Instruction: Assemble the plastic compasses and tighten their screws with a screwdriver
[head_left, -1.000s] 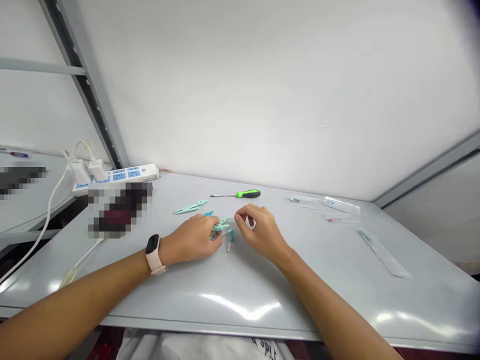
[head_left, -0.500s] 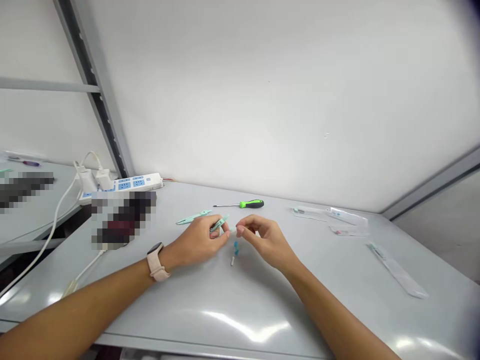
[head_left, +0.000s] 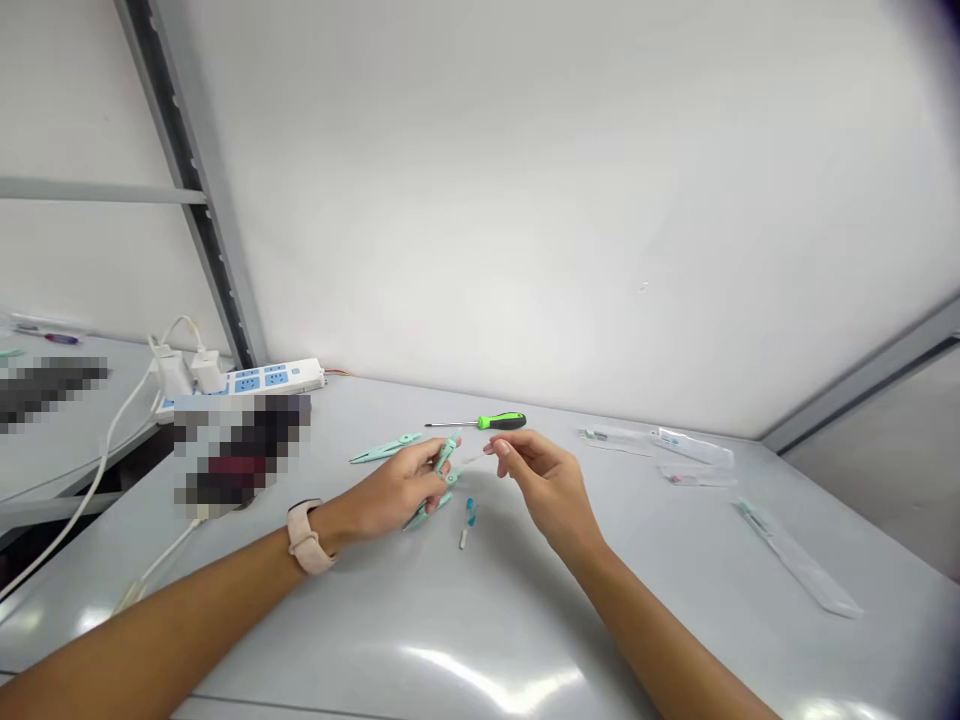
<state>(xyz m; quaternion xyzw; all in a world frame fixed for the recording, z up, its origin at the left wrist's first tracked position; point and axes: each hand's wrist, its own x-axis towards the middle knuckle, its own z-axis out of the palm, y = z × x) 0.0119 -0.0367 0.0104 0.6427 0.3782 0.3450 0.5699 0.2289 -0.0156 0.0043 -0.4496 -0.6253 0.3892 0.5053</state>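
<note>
- Now my right hand (head_left: 544,482) has drawn away from my left hand (head_left: 391,492); its fingertips (head_left: 495,448) pinch together on a thin pale pin (head_left: 472,458).
- Left fingers (head_left: 427,470) stay clamped on a mint-green plastic compass (head_left: 448,466).

Bench materials: mostly smooth plastic on a glossy top

The pale green plastic piece (head_left: 448,470) looks smooth and satin, like the matching piece (head_left: 386,448) lying on the grey tabletop (head_left: 660,560), whose finish is glossy and throws back bright glare. The thin pale rod (head_left: 474,458) is too fine to read. The screwdriver (head_left: 501,421) has a slim metal shaft and a moulded green-and-black handle. The clear plastic sleeve (head_left: 795,565) has a thin, faintly shiny film. The power strip (head_left: 240,381) is smooth white plastic with blue panels. The wristband (head_left: 307,537) looks matt and rubbery. The wall (head_left: 525,200) is matt white.
</note>
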